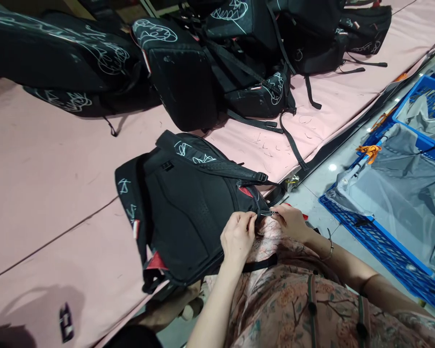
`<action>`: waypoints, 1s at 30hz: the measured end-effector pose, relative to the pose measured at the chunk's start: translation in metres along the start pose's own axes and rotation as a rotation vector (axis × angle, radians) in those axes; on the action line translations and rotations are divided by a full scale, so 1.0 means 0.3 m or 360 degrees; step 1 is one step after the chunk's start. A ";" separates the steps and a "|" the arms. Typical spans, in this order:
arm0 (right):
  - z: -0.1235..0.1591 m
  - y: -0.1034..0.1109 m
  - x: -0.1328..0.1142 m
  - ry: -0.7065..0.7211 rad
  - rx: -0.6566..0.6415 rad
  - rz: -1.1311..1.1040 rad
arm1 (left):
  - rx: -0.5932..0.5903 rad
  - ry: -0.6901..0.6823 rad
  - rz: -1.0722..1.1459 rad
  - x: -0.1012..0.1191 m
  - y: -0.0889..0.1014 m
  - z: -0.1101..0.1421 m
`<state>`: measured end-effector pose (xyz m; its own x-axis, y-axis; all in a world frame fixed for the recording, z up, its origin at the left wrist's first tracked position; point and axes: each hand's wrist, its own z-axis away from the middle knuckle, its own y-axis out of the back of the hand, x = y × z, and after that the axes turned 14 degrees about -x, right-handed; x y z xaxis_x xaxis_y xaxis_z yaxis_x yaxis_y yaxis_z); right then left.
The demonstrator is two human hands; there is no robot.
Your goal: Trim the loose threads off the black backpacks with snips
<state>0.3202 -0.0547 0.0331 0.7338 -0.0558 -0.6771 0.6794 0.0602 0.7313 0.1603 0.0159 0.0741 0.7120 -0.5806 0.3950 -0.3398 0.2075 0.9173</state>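
A black backpack (181,208) lies on the table with its padded back panel up. White scribbles mark its shoulder strap (217,166) and side, and red lining shows at two corners. At the near right corner, my left hand (238,237) pinches a narrow black strap (264,212) close to the bag. My right hand (290,222) is closed on the same strap a little further right, with a short dark length stretched between the two. A small glint shows at the right fingertips, too small to name.
More black bags (184,82) with white scribbles crowd the far side of the pink-covered table (58,232), straps trailing. A small dark object (65,323) lies near left. Blue crates (369,251) with grey cloth stand on the floor at right. A person's leg (163,314) shows below the table edge.
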 end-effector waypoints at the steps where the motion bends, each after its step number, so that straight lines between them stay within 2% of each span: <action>1: -0.001 0.000 -0.004 0.0001 -0.0009 0.0037 | 0.0005 0.0022 -0.0005 0.003 -0.004 -0.004; 11: -0.024 0.013 -0.017 0.0055 -0.0135 0.0155 | 0.0078 0.0168 0.0157 0.004 -0.036 -0.020; 25: -0.025 0.027 -0.005 0.0183 -0.0133 0.0117 | 0.0098 0.0162 0.0164 0.004 -0.039 -0.016; 30: -0.029 0.015 -0.002 0.0126 -0.0133 0.0099 | 0.0100 0.0150 0.0186 0.004 -0.045 -0.015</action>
<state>0.3229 -0.0457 0.0360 0.7701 0.0291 -0.6373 0.6277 0.1442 0.7650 0.1686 0.0161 0.0624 0.7188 -0.4782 0.5047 -0.4594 0.2182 0.8610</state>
